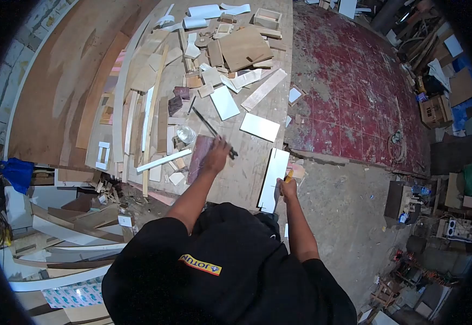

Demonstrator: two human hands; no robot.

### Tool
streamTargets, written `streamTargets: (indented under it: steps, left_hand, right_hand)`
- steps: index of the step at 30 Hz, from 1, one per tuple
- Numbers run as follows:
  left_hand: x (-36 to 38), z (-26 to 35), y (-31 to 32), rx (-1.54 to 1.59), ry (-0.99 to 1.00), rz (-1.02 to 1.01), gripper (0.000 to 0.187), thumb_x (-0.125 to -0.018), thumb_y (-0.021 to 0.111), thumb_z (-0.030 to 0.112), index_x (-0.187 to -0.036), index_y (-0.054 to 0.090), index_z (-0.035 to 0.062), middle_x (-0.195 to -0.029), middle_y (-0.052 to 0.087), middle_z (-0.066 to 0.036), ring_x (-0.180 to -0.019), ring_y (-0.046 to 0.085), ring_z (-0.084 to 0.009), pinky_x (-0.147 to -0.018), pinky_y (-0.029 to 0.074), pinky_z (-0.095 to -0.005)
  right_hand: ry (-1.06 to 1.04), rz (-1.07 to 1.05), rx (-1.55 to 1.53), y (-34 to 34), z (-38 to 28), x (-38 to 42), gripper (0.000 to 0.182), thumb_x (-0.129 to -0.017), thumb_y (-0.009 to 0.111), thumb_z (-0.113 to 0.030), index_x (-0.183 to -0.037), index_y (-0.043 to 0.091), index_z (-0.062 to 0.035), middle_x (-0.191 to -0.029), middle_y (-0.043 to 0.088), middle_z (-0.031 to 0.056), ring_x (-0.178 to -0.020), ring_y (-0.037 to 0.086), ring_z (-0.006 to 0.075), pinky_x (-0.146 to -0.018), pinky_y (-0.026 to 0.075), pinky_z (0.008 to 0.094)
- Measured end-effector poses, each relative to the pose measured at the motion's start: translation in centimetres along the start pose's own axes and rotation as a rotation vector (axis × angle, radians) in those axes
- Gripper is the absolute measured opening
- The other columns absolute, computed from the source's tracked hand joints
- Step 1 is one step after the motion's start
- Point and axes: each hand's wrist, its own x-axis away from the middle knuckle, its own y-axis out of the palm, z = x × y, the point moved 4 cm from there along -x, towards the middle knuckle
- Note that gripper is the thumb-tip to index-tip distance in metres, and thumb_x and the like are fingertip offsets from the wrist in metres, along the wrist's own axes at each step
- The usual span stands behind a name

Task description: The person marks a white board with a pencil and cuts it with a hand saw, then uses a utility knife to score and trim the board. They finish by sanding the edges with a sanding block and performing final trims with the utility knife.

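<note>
My left hand point(217, 155) is over the bench, its fingers closed on a long, narrow dark tool point(208, 124) with a black end piece by the fingertips. Beneath and beside that hand is a reddish-brown board point(197, 157). My right hand point(288, 189) is at the right edge of a white board point(274, 174), gripping a small yellow pencil-like thing point(289, 176). Short dark marks show on this white board, which lies along the bench's right edge. A second white panel point(260, 127) lies just beyond it.
Wood offcuts and a plywood piece point(246, 47) are heaped at the bench's far end. A clear container point(185, 134) stands left of the dark tool, near long wood strips point(156, 108). A dusty red panel point(355, 92) spreads to the right, above concrete floor point(333, 211).
</note>
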Motion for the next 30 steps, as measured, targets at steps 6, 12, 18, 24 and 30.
streamTargets:
  steps: [6,12,18,24,30]
  left_hand:
    - [-1.0,-2.7,-4.8,-0.035,-0.431,0.196,0.049,-0.085,0.069,0.024,-0.126,0.056,0.0020,-0.128,0.054,-0.022,-0.119,0.055,-0.0391,-0.098,0.048,-0.0472]
    - [5.6,-1.4,-2.7,-0.192,-0.616,0.076,0.096,-0.074,0.083,0.035,-0.149,0.032,0.0017,-0.148,0.038,-0.022,-0.135,0.042,-0.0397,-0.105,0.042,-0.0526]
    - [6.6,-2.1,-1.6,-0.168,-0.772,0.109,0.110,-0.075,0.084,0.035,-0.157,0.019,0.0010,-0.153,0.035,-0.021,-0.140,0.038,-0.0391,-0.111,0.037,-0.0531]
    - [6.4,-2.8,-2.5,-0.098,-0.777,0.104,0.108,-0.073,0.084,0.033,-0.156,0.021,0.0043,-0.152,0.036,-0.021,-0.140,0.038,-0.0408,-0.115,0.033,-0.0541]
    - [7.7,0.1,-4.3,-0.051,-0.450,0.013,0.100,-0.067,0.083,0.028,-0.150,0.031,0.0071,-0.145,0.042,-0.018,-0.137,0.040,-0.0385,-0.111,0.036,-0.0524]
  right_hand:
    - [0.035,0.050,0.045,-0.2,-3.3,2.1,0.023,-0.085,0.078,-0.007,-0.086,0.055,-0.0064,-0.067,0.057,0.0018,-0.050,0.052,0.0125,-0.044,0.039,0.0316]
    - [-0.020,-0.017,0.052,-0.2,-3.2,1.7,0.025,-0.084,0.080,-0.008,-0.092,0.056,-0.0063,-0.072,0.057,0.0002,-0.059,0.053,0.0117,-0.052,0.044,0.0315]
    - [-0.023,-0.084,0.016,-0.1,-2.6,1.1,0.026,-0.084,0.080,-0.007,-0.093,0.056,-0.0069,-0.073,0.056,0.0005,-0.056,0.052,0.0113,-0.046,0.042,0.0309]
    - [-0.093,0.009,0.029,0.0,-1.7,0.6,0.027,-0.084,0.080,-0.007,-0.094,0.055,-0.0070,-0.072,0.056,0.0010,-0.053,0.051,0.0113,-0.042,0.039,0.0310]
    - [-0.124,0.053,0.053,0.1,-0.9,0.4,0.031,-0.081,0.083,-0.009,-0.098,0.057,-0.0056,-0.078,0.058,0.0025,-0.060,0.055,0.0133,-0.047,0.044,0.0323]
